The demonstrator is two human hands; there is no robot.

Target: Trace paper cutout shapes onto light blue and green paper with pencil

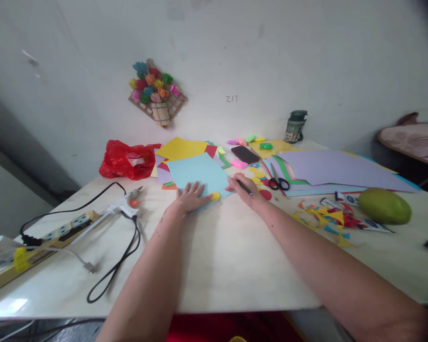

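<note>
A light blue sheet of paper [202,172] lies on the table in front of me. My left hand [192,196] rests flat on its lower left part with the fingers spread. Beside the left thumb, on the sheet's lower edge, is a small yellow paper circle [216,195]. At the right edge of the sheet, my right hand [244,188] is closed round a dark pen [245,187]; the pen's tip is hidden by the fingers. Yellow paper pieces [257,173] and a red paper circle [266,194] lie just beyond that hand.
Black-handled scissors [278,182], a phone [245,154] and a stack of coloured sheets [328,166] are at the right. Paper scraps and a green oval fruit [384,205] lie nearer. A glue gun [125,204], its cord and a power strip [53,242] occupy the left, below a red bag [128,160].
</note>
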